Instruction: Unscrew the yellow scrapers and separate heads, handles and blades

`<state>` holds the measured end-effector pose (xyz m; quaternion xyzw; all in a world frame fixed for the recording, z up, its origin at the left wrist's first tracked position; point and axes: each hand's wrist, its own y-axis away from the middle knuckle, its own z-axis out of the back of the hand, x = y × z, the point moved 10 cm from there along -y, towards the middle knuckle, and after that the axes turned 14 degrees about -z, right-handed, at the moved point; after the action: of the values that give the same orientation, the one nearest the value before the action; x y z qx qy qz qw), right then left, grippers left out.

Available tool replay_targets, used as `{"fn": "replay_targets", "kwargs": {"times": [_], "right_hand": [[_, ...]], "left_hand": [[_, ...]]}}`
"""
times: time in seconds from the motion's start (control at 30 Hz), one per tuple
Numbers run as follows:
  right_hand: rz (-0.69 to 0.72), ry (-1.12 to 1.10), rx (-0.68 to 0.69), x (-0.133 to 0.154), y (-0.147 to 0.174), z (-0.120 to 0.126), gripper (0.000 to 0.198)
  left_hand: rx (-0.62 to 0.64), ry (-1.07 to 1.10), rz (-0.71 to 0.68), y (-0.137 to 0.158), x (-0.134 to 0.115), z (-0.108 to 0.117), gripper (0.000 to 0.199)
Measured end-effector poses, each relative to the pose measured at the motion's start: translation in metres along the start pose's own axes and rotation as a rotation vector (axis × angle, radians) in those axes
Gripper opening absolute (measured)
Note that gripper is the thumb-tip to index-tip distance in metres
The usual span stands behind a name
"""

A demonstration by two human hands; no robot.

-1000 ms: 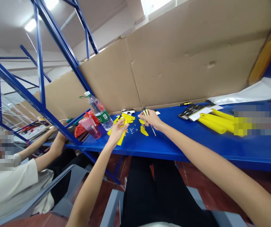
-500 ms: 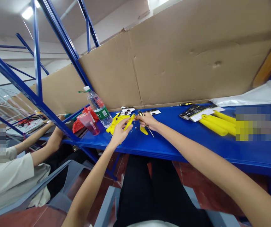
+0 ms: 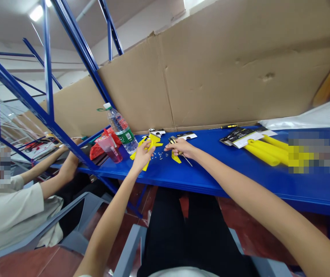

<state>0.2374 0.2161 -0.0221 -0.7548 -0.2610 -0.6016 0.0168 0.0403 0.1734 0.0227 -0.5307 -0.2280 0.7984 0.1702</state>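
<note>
My left hand [image 3: 142, 154] is closed around a yellow plastic piece [image 3: 154, 140], over other yellow pieces that partly hide behind the fingers. To its right, my right hand [image 3: 182, 147] grips a screwdriver [image 3: 172, 140] with a dark and yellow handle. Its thin shaft sticks out below the palm, pointing down to the right. Several tiny silver screws [image 3: 161, 156] lie scattered on the blue table [image 3: 211, 169] between the hands. Another flat yellow piece [image 3: 176, 158] rests just under my right hand.
A water bottle [image 3: 123, 132] and a pinkish plastic cup [image 3: 111, 149] stand at left. Black-and-white cards [image 3: 187, 135] lie behind the hands. Packaged yellow tubes [image 3: 261, 153] and a second screwdriver [image 3: 228, 126] lie at right. A co-worker's arm [image 3: 63, 175] rests beyond the blue post.
My left hand has moved slightly left, away from my right hand, and the yellow piece in it has turned. More screws show on the table. My right hand still holds the screwdriver.
</note>
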Motion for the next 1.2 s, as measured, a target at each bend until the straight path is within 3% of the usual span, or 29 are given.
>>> {"fn": "replay_targets", "kwargs": {"times": [0.13,0.27,0.47,0.7,0.8,0.93,1.07,1.2], "right_hand": [[-0.001,-0.005,-0.013,0.003,0.004,0.007,0.026],[0.059,-0.052,-0.104,0.01,0.006,0.025,0.021],[0.155,-0.104,-0.261,0.02,0.005,0.054,0.023],[0.224,-0.154,-0.353,0.029,0.007,0.075,0.029],[0.243,-0.185,-0.384,0.032,0.007,0.081,0.025],[0.265,-0.207,-0.414,0.039,0.011,0.088,0.021],[0.29,-0.191,-0.434,0.043,0.016,0.092,0.02],[0.303,-0.135,-0.468,0.045,0.018,0.09,0.022]], "left_hand": [[-0.013,0.38,0.27,0.0,0.026,-0.003,0.049],[0.062,0.587,0.35,-0.008,0.03,-0.016,0.032],[0.217,0.577,0.5,-0.041,0.041,-0.048,0.017],[0.427,0.509,0.577,-0.072,0.039,-0.083,0.012],[0.467,0.317,0.439,-0.088,0.031,-0.071,0.013],[0.386,-0.242,0.161,-0.109,0.016,-0.025,0.022],[0.321,-0.55,0.092,-0.108,0.011,0.004,0.016],[0.309,-0.796,0.025,-0.101,0.002,0.008,0.006]]}}
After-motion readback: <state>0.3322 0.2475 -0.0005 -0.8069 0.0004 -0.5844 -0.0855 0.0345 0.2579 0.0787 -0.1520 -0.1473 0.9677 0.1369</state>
